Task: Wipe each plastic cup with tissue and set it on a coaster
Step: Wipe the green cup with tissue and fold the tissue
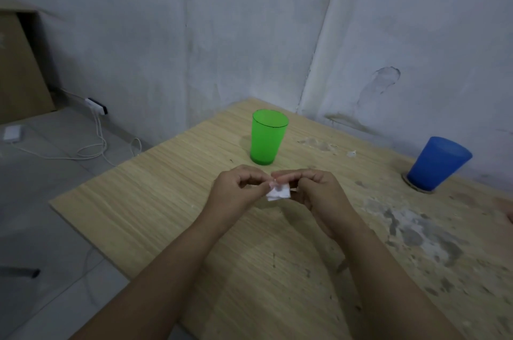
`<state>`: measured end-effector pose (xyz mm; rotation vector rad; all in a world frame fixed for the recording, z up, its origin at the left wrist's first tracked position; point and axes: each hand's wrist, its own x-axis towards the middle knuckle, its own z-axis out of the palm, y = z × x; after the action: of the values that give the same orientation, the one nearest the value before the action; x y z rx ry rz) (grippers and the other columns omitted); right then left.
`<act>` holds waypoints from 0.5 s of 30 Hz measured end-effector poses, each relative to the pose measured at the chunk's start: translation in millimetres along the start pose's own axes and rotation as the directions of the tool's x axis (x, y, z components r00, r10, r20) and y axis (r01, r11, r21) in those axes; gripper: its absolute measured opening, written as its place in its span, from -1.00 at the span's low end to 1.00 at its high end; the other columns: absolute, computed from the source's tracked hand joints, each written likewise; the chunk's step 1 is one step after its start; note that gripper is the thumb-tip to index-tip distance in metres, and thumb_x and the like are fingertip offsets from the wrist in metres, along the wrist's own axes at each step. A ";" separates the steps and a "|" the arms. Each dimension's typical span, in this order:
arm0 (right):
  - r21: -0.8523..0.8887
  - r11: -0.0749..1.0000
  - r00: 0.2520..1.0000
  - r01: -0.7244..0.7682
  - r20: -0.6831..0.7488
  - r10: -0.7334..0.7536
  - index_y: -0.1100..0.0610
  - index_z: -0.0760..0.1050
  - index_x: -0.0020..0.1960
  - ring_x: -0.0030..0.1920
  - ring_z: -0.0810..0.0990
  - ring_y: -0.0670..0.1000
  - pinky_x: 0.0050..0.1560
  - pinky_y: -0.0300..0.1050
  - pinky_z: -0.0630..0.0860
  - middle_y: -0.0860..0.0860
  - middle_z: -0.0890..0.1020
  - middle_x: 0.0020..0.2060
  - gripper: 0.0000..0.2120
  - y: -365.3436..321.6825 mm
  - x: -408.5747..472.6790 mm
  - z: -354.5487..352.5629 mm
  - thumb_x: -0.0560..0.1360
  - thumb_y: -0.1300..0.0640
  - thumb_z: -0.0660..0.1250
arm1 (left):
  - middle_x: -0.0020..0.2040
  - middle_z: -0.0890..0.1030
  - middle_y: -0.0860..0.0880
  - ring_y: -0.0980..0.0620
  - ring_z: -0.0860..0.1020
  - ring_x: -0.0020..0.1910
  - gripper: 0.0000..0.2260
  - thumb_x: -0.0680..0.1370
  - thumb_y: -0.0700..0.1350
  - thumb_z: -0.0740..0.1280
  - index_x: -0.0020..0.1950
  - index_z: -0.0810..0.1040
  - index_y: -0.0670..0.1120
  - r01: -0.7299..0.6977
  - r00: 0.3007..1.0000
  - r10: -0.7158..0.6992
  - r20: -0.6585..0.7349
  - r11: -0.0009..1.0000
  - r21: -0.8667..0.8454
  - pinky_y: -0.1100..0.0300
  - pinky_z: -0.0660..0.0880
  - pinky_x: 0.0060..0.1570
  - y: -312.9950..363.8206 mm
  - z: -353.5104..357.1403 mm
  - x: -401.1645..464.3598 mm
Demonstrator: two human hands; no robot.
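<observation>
Bare plaster corner, wood-grain worktop [155, 201]. Both hands, left hand [236, 192] and right hand [319, 195], pinch small folded tissue [279, 193] between fingertips. Green cup [268, 136] upright, straight ahead, just beyond grip, slightly nearer left hand, no coaster visible under it. Blue cup [438, 163] far right, on coaster [413, 185].

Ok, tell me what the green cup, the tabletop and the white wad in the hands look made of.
Green cup: translucent glossy plastic, light shows through.
Tabletop: light wood or laminate, matte, straight grain, grey scuffs.
White wad: soft tissue, folded, probably paper.
</observation>
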<state>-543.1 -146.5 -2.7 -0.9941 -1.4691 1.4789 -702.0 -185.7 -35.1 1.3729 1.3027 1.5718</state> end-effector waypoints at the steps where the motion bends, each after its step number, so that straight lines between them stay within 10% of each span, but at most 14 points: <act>1: 0.044 0.999 1.000 -0.005 -0.019 0.006 0.19 0.65 -0.13 -0.04 0.65 0.22 0.10 0.18 0.56 0.22 0.67 -0.04 -0.64 -0.4 -1.1 2.4 0.46 0.45 0.11 | -0.14 0.63 -0.03 0.22 0.59 -0.17 -0.91 0.40 -0.30 0.47 -0.17 0.68 -0.12 -0.010 1.000 0.010 -0.005 1.000 0.009 0.39 0.47 -0.10 -0.9 0.5 0.5; 5: 0.329 0.936 0.989 -0.124 -0.039 0.144 0.22 0.47 0.11 -0.18 0.67 0.07 -0.08 -0.10 0.64 0.18 0.67 -0.09 -0.77 4.2 -2.3 11.8 0.46 0.36 0.31 | -0.12 0.59 0.01 0.26 0.58 -0.15 -0.84 0.37 -0.31 0.49 -0.11 0.68 -0.10 -0.057 0.997 0.058 -0.049 0.998 0.031 0.44 0.45 -0.10 -1.6 1.9 2.4; 11: 0.362 0.926 0.964 -0.109 -0.191 0.188 0.35 0.55 -0.13 -0.41 0.64 -0.01 -0.33 -0.24 0.61 0.13 0.66 -0.38 -0.92 4.7 -1.4 19.2 0.43 0.45 0.30 | -0.02 0.57 0.01 0.16 0.56 0.02 -0.75 0.36 -0.19 0.53 -0.07 0.54 0.00 -0.116 0.993 0.118 -0.004 0.983 0.140 0.34 0.50 0.05 -9.9 4.4 1.0; 15: -0.385 0.923 0.886 0.016 -0.422 -0.192 0.10 0.67 -0.15 -0.24 0.64 0.02 -0.19 -0.18 0.57 0.06 0.71 -0.25 -0.84 6.9 26.3 -7.3 0.39 0.31 0.38 | 0.10 0.49 0.12 0.23 0.44 0.10 -0.65 0.42 0.05 0.44 0.15 0.48 0.04 -0.261 0.965 0.236 0.117 0.799 0.542 0.35 0.38 0.07 -14.5 5.7 -3.2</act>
<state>-546.0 -119.3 -9.5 -1.3569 -1.4463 0.8165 -697.5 -183.2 -50.1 1.9955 1.6905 1.3593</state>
